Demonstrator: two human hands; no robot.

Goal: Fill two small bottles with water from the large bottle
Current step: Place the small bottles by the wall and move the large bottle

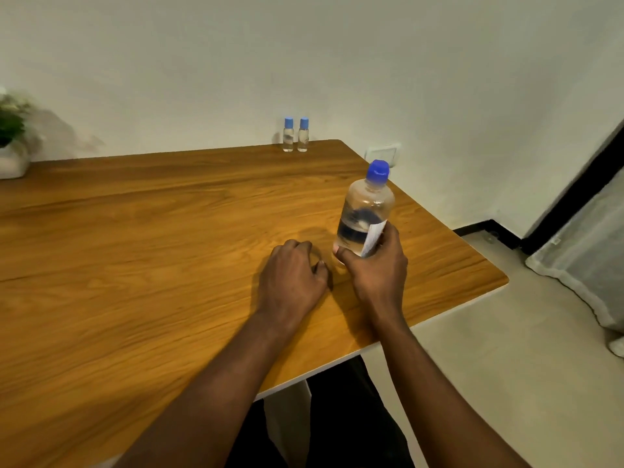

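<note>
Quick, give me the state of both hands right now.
Left hand: closed, fingers curled on the wooden table, holding nothing visible.
Right hand: closed round the large clear plastic bottle with a blue cap.

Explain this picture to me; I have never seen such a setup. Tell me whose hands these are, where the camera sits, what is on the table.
No machine here: a person works bare-handed, and the one camera sits on their head, looking down. The right hand holds the large bottle, blue-capped and partly full of water, by its lower part. The left hand rests on the table, curled, nothing visible in it. Two small bottles, blue-capped, stand side by side at the far edge. A potted plant sits far left.
</note>
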